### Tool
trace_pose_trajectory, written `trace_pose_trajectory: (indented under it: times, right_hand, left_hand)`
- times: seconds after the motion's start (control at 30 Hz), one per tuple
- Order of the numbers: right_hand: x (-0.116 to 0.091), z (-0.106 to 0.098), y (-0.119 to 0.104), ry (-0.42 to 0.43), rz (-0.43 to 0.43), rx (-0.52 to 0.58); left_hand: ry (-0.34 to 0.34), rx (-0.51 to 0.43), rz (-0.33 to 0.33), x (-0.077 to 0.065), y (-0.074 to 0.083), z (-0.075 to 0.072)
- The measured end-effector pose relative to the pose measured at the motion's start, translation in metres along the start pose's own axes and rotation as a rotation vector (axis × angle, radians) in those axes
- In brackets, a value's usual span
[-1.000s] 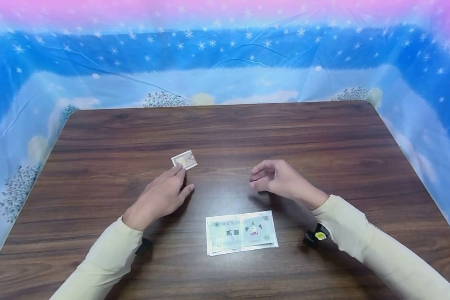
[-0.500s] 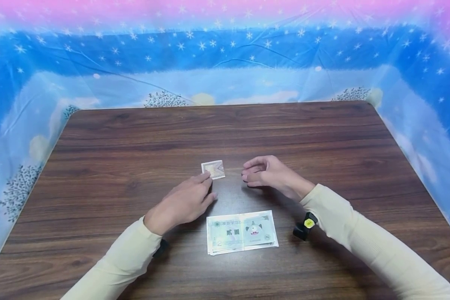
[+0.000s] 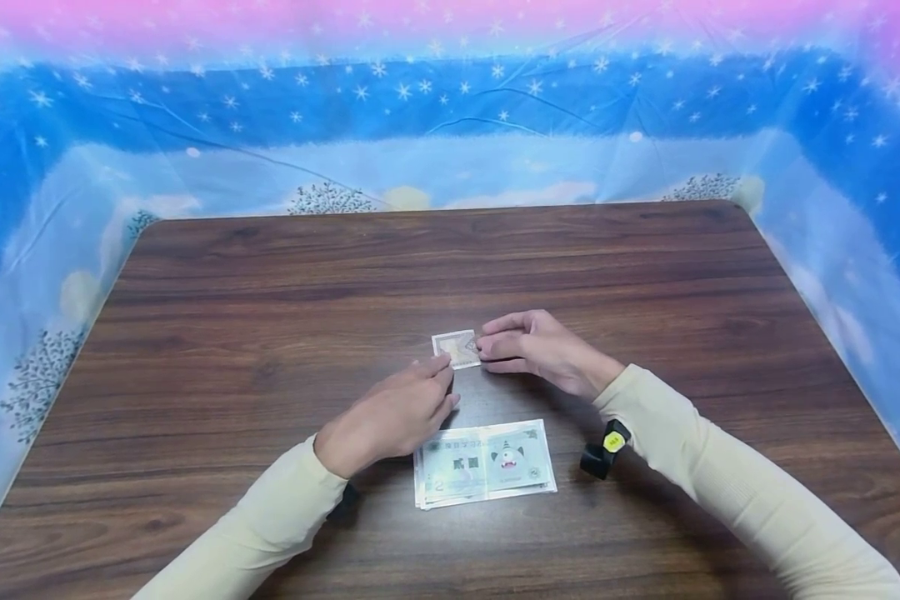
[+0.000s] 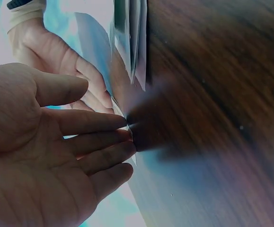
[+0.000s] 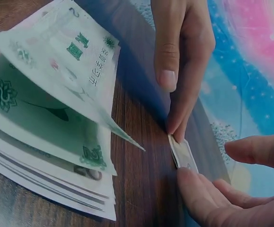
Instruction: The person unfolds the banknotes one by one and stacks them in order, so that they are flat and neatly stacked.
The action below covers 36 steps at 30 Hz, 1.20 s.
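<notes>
A small folded banknote [image 3: 459,343] lies on the dark wood table in the head view, between both hands. The straight fingers of my left hand [image 3: 393,408] rest on its near left corner; in the left wrist view, that hand [image 4: 47,142] stretches over a thin sliver of the note. At the note's right edge is my right hand [image 3: 547,346], its fingertips touching it. The right wrist view shows this hand [image 5: 241,189] with a gap between its digits. Nearer the body lies a stack of folded banknotes [image 3: 487,479], a green-printed one on top.
The brown wood-grain table [image 3: 195,333] has a snowflake-patterned cloth [image 3: 450,92] hanging along its back and sides. In the right wrist view, the top folded note [image 5: 66,61] stands partly raised above the stack.
My left hand has slid the small folded note rightward along the table and slightly nearer. The right hand has shifted left and now touches the note's edge. The stack stays put.
</notes>
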State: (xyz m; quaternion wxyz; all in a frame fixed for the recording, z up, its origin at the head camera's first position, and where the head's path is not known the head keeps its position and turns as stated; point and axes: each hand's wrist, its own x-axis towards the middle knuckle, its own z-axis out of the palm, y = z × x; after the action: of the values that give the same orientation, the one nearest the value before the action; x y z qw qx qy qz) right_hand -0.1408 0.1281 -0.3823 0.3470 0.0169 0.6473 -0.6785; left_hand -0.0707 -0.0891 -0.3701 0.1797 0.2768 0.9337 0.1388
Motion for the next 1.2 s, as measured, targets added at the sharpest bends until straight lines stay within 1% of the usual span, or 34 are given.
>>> trace_pose_trajectory:
  times: [0.2, 0.37, 0.47, 0.57, 0.67, 0.73, 0.8, 0.9, 0.97, 1.07, 1.13, 1.2]
  right_hand:
    - [-0.001, -0.001, 0.002, 0.042, -0.012, 0.035]
    - [0.001, 0.000, 0.006, 0.068, -0.014, 0.068]
    - [0.002, 0.001, 0.007, 0.094, -0.016, 0.036]
    - [0.002, 0.003, 0.008, 0.131, -0.020, -0.029]
    - [0.001, 0.005, 0.008, 0.158, -0.023, -0.084]
    - [0.000, 0.006, 0.008, 0.171, -0.027, -0.101]
    - [-0.002, 0.006, 0.007, 0.180, -0.039, -0.111]
    - [-0.006, 0.006, 0.005, 0.181, -0.069, -0.121]
    - [-0.011, 0.007, 0.003, 0.179, -0.089, -0.119]
    - [-0.018, 0.007, 0.000, 0.170, -0.115, -0.099]
    - [-0.023, 0.008, -0.003, 0.160, -0.133, -0.082]
    - [-0.028, 0.010, -0.005, 0.150, -0.147, -0.071]
  left_hand:
    - [0.031, -0.017, 0.010, 0.001, 0.001, 0.003]
    - [0.028, -0.086, 0.009, 0.000, 0.003, 0.003]
    - [0.029, -0.137, 0.016, -0.001, 0.004, 0.003]
    - [0.043, -0.178, 0.038, -0.001, 0.005, 0.002]
    - [0.077, -0.207, 0.060, -0.003, 0.006, 0.001]
    - [0.113, -0.229, 0.063, -0.004, 0.006, 0.000]
    - [0.152, -0.254, 0.054, -0.006, 0.006, -0.002]
    - [0.234, -0.298, 0.019, -0.010, 0.004, -0.005]
    - [0.288, -0.364, -0.017, -0.012, 0.002, -0.006]
    - [0.352, -0.527, -0.069, -0.012, 0.000, -0.006]
    - [0.364, -0.689, -0.103, -0.012, 0.000, -0.006]
    - [0.355, -0.881, -0.129, -0.010, 0.000, -0.006]
